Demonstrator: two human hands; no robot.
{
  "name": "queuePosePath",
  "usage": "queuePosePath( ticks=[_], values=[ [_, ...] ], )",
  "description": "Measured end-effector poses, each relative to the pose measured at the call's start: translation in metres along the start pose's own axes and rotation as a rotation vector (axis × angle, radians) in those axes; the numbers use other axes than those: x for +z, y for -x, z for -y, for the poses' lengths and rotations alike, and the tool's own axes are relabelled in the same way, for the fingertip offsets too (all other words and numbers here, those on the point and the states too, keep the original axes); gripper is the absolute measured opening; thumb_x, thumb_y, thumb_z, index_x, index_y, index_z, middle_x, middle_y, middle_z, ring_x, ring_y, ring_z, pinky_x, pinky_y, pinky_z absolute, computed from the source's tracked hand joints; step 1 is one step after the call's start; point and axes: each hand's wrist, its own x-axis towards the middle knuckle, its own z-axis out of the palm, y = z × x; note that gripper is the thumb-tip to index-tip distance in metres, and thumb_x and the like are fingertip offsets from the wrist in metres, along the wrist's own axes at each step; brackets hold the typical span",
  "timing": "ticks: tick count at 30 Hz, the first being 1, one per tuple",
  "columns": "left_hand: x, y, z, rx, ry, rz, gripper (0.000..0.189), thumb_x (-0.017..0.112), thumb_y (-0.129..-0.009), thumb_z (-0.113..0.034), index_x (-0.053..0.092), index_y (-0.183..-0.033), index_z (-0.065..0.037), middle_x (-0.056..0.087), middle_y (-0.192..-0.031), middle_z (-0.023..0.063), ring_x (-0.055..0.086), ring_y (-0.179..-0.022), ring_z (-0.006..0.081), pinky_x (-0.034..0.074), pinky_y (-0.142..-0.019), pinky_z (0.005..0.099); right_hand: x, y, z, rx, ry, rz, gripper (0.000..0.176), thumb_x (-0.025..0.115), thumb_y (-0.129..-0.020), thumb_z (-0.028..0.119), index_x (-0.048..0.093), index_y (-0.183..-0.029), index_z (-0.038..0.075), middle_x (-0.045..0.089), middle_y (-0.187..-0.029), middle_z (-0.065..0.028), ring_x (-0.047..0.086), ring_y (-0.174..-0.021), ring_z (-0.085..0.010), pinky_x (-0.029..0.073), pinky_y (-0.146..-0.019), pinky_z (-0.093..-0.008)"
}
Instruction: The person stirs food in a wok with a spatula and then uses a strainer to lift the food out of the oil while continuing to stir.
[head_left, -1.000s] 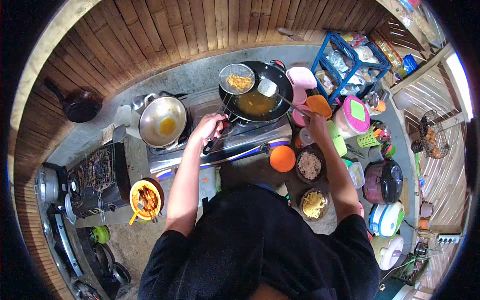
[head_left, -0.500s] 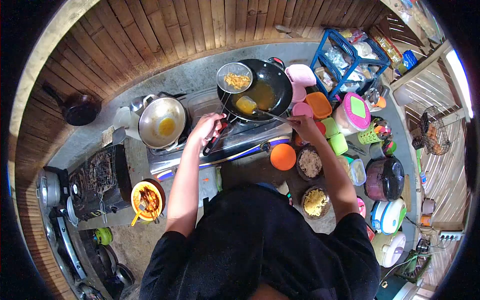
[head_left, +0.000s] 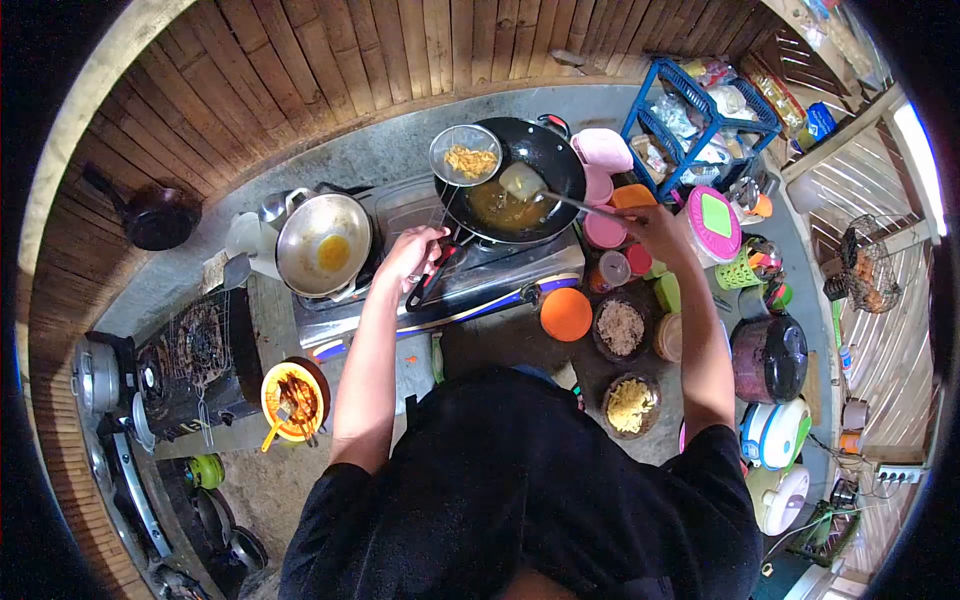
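My left hand [head_left: 418, 255] is closed round the handle of a mesh strainer [head_left: 466, 156]. Golden fried bits [head_left: 472, 161] lie in the strainer, which is over the left side of a black wok [head_left: 548, 160]. My right hand [head_left: 645, 228] grips the long handle of a metal spatula [head_left: 522, 182], whose blade is over the oil [head_left: 505, 210] in the wok. The wok rests on a gas stove [head_left: 470, 285]. To its left sits a lighter pan [head_left: 300, 240] with a little yellow oil at its bottom.
Right of the wok stand pink containers [head_left: 602, 150] and a blue rack [head_left: 700, 130]. An orange lid [head_left: 566, 314], a bowl of pale shreds [head_left: 619, 328] and a bowl of yellow pieces [head_left: 630, 405] are nearer my body. An orange-rimmed bowl [head_left: 270, 405] lies at the left.
My right hand has moved up and to the right, and the spatula blade has shifted up and right in the wok. The strainer has moved slightly left.
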Motion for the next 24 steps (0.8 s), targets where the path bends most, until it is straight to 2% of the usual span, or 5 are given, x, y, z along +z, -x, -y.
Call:
queuePosePath(
  ticks=[2, 6, 8, 15, 24],
  values=[
    [0.002, -0.002, 0.001, -0.006, 0.006, 0.014, 0.016, 0.054, -0.089, -0.021, 0.056, -0.089, -0.005, 0.044, -0.054, -0.0022, 0.036, -0.040, 0.0084, 0.034, -0.040, 0.0248, -0.008, 0.006, 0.007, -0.183, 0.145, -0.213, 0.021, 0.063, -0.085, 0.017, 0.069, -0.102, 0.006, 0.065, -0.081, -0.0143, 0.064, -0.072, -0.0300, 0.049, -0.067, -0.0369],
    [0.006, -0.012, 0.010, 0.000, 0.036, 0.084, 0.020, 0.049, -0.091, -0.019, 0.057, -0.100, -0.003, 0.044, -0.056, -0.0008, 0.037, -0.042, 0.0095, 0.036, -0.043, 0.0265, 0.007, 0.005, 0.019, -0.106, 0.150, -0.281, 0.021, 0.062, -0.084, 0.016, 0.068, -0.102, 0.006, 0.064, -0.087, -0.0148, 0.063, -0.073, -0.0360, 0.050, -0.066, -0.0397],
    [0.011, -0.012, 0.009, -0.017, 0.035, 0.104, 0.023, 0.046, -0.092, -0.018, 0.057, -0.105, -0.003, 0.045, -0.058, 0.0003, 0.038, -0.044, 0.0104, 0.037, -0.045, 0.0281, 0.024, -0.001, 0.009, -0.348, 0.243, -0.384, 0.024, 0.061, -0.083, 0.014, 0.066, -0.106, 0.008, 0.062, -0.094, -0.0149, 0.063, -0.073, -0.0373, 0.051, -0.064, -0.0425],
    [0.009, -0.009, 0.007, -0.056, 0.029, 0.084, 0.025, 0.045, -0.093, -0.020, 0.057, -0.108, -0.003, 0.044, -0.058, -0.0004, 0.036, -0.044, 0.0100, 0.035, -0.045, 0.0274, 0.023, 0.009, 0.021, -0.407, 0.399, -0.436, 0.028, 0.059, -0.083, 0.013, 0.064, -0.111, 0.015, 0.062, -0.097, -0.0123, 0.064, -0.074, -0.0337, 0.051, -0.062, -0.0436],
    [0.009, -0.006, 0.002, -0.062, 0.125, 0.131, 0.024, 0.044, -0.093, -0.018, 0.055, -0.108, -0.002, 0.042, -0.058, -0.0017, 0.035, -0.046, 0.0095, 0.034, -0.045, 0.0267, 0.019, 0.022, 0.029, -0.485, 0.496, -0.434, 0.028, 0.059, -0.082, 0.012, 0.066, -0.109, 0.016, 0.058, -0.087, -0.0090, 0.063, -0.069, -0.0288, 0.052, -0.058, -0.0387]
  ],
)
